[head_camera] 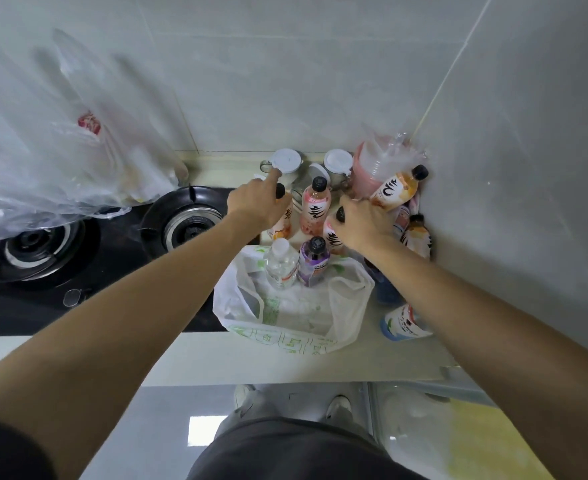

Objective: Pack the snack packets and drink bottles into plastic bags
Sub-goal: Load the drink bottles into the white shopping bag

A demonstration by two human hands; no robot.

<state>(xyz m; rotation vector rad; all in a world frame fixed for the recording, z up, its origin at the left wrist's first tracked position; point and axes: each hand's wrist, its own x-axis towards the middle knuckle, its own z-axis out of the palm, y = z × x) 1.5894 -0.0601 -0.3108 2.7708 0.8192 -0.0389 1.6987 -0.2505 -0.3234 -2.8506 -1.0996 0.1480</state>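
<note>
Nearest the camera, a white plastic bag with green print is lying open on the pale tabletop, and a clear bottle and a purple bottle are standing upright at its far side, touching each other. A blue-based bottle is lying on its side to the right of the bag, partly behind the right forearm. Just beyond, the left hand is closing around an orange-labelled bottle near its black cap, while the right hand is gripping the top of a pink bottle — both bottles are standing upright. Between the hands another pink bottle is standing free. Further right, an orange bottle is leaning against a stack of pink cups in clear wrap, crowding the corner. White-lidded jars are sitting against the tiled wall. To the left, a black gas hob is adjoining the tabletop — a translucent bag is hanging above it.
</note>
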